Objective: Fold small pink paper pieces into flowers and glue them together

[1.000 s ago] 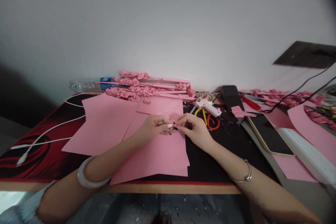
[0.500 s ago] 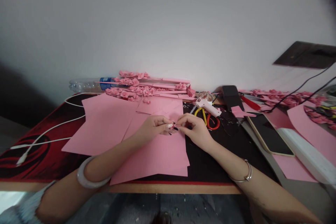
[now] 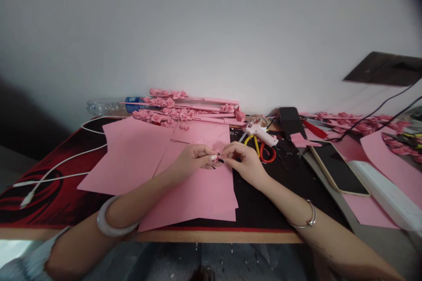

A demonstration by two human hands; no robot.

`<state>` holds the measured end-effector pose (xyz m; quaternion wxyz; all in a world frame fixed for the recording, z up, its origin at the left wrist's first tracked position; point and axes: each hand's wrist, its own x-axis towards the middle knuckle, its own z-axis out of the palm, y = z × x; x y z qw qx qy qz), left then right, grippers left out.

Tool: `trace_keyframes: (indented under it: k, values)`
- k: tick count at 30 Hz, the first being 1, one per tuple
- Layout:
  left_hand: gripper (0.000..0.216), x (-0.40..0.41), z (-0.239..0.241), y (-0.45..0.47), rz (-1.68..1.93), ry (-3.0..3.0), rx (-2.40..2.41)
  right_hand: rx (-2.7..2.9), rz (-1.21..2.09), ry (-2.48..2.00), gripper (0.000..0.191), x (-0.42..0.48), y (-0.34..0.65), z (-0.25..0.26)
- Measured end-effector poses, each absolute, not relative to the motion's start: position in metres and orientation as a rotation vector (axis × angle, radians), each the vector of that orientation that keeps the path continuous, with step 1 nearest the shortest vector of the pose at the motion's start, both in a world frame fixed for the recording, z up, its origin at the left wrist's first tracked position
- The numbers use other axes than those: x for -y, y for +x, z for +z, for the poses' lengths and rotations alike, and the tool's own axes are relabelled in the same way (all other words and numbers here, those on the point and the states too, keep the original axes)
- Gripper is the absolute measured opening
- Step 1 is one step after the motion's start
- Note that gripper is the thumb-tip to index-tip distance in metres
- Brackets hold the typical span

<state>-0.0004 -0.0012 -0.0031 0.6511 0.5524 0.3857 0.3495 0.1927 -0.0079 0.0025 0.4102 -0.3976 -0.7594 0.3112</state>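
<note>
My left hand (image 3: 194, 159) and my right hand (image 3: 244, 159) meet fingertip to fingertip above the pink paper sheets (image 3: 201, 199). Between them they pinch a small pink paper piece (image 3: 217, 158), mostly covered by the fingers, so its shape is unclear. The left thumb and fingers are closed on its left side. From the right, my other thumb and forefinger are pressed together at its edge. Just beyond the right hand lie a white glue gun (image 3: 262, 134), yellow-handled scissors (image 3: 253, 142) and a red-orange handle loop (image 3: 268, 153).
Pink paper flower stems (image 3: 191, 109) lie along the wall beside a plastic bottle (image 3: 108, 107). White cables (image 3: 62, 175) cross the left side. To the right are two phones (image 3: 339, 167), a white power strip (image 3: 385, 193), more paper flowers (image 3: 356, 124) and dark cords.
</note>
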Motion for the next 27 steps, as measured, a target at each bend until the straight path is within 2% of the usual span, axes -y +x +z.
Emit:
trace_keyframes:
  k: [27]
  values:
    - [0.019,-0.0009,-0.0087,0.0015,0.861,1.231,-0.859,1.928,0.794,-0.996,0.006,0.0064,0.1934,0.0016]
